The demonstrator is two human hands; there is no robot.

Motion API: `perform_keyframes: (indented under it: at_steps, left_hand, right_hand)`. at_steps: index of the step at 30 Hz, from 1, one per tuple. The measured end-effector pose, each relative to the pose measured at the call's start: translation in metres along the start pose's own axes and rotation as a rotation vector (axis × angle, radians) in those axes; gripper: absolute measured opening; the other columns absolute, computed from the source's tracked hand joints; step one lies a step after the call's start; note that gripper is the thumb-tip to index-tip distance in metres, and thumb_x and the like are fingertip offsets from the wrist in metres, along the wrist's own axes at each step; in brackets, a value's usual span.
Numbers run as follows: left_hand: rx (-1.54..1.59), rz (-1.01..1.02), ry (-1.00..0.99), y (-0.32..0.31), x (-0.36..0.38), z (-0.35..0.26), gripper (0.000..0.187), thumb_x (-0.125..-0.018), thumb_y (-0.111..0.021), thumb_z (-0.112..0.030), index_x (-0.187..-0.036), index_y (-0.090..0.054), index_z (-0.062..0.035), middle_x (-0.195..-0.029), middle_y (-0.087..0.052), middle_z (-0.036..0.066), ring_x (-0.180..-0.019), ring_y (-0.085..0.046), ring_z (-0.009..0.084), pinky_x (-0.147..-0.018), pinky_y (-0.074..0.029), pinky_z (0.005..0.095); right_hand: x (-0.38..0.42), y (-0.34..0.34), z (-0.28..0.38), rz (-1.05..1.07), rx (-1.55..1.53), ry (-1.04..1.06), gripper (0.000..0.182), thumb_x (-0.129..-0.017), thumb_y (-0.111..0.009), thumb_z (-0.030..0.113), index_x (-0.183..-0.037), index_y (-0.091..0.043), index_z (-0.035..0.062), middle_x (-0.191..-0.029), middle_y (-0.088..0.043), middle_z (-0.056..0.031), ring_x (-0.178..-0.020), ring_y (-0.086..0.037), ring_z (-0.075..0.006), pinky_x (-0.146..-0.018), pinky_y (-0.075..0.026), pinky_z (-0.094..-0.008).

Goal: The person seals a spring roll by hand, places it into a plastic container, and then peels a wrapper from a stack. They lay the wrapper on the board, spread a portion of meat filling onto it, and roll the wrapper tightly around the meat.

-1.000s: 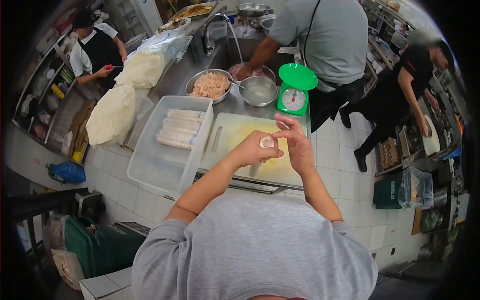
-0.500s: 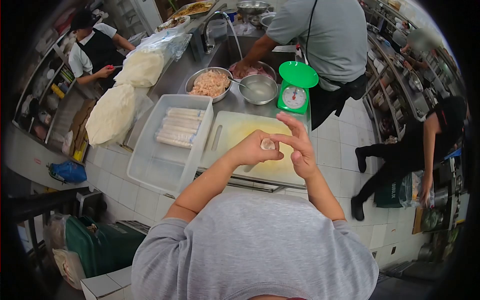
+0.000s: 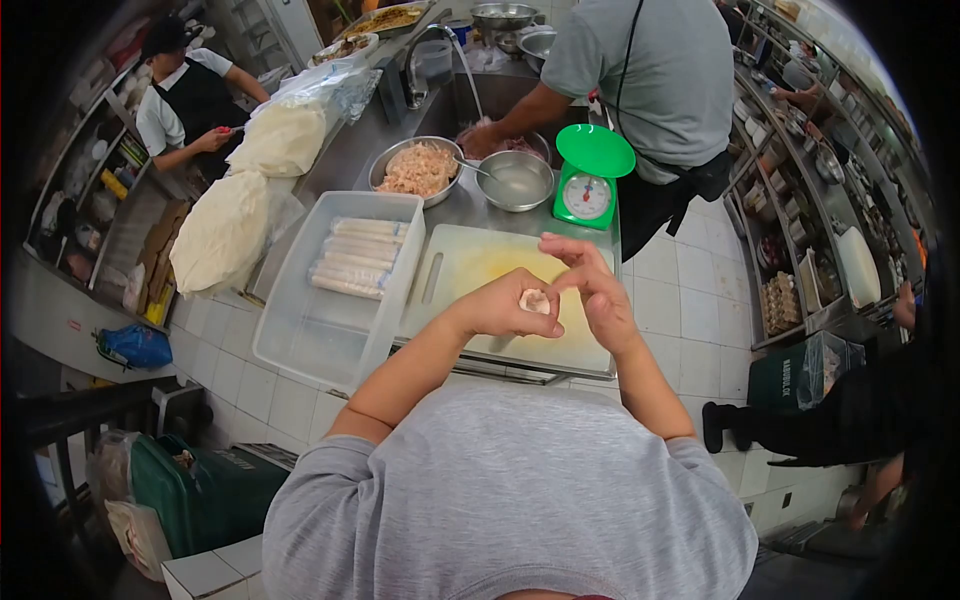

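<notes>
My left hand (image 3: 503, 305) is curled round a small pale filled wrapper (image 3: 535, 300), whose round top shows between thumb and forefinger. My right hand (image 3: 597, 298) is beside it, its index fingertip at the wrapper's edge and its other fingers spread. Both hands are over a white cutting board (image 3: 450, 248) with a yellowish stain. Left of the board is a clear plastic tub (image 3: 325, 345) holding several wrapped pale rolls (image 3: 355, 258). Beyond the hands stand a bowl of minced pink filling (image 3: 420, 170) and a metal bowl of cloudy liquid with a spoon (image 3: 514, 182).
A green scale (image 3: 587, 197) stands behind the board. A co-worker (image 3: 660, 80) reaches into the sink under a running tap (image 3: 440, 40). Bags of dough (image 3: 222, 230) lie at left. Another person (image 3: 190, 100) stands far left, and one in black (image 3: 830, 425) is at right.
My right hand's fingers have shifted slightly left, and the wrapper's top faces the camera more. The co-worker's hand has lifted slightly at the sink. The person in black has moved lower right.
</notes>
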State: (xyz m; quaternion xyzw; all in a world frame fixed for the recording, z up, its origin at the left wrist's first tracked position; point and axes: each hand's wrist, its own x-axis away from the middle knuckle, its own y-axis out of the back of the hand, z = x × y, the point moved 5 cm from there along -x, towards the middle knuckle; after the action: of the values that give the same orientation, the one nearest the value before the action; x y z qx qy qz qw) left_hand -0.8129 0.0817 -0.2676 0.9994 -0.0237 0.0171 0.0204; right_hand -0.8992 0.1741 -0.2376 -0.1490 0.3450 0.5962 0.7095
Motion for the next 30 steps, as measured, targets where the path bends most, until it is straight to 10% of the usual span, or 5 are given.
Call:
perform_keyframes:
  at_steps: [17,30]
  left_hand:
    - [0.449,0.256,-0.026,-0.007,0.005,0.008,0.016,-0.071,-0.071,-0.009,-0.065,-0.058,-0.002,-0.054,-0.05,0.001,-0.046,-0.046,0.0086,-0.041,-0.033,0.023]
    - [0.042,0.159,-0.119,0.002,0.014,-0.006,0.018,-0.072,-0.075,-0.013,-0.067,-0.059,-0.0052,-0.061,-0.054,-0.001,-0.057,-0.05,0.007,-0.052,-0.037,0.0228]
  right_hand:
    - [-0.01,-0.01,0.014,0.218,0.252,0.089,0.043,-0.092,-0.047,0.046,-0.1,-0.072,0.0119,-0.138,-0.043,-0.0181,-0.132,-0.03,-0.0379,-0.107,-0.022,-0.0474]
    - [-0.023,-0.021,0.026,0.166,0.005,0.016,0.052,-0.096,-0.037,0.047,-0.104,-0.069,0.0071,-0.138,-0.04,-0.0205,-0.132,-0.03,-0.0371,-0.108,-0.021,-0.0476]
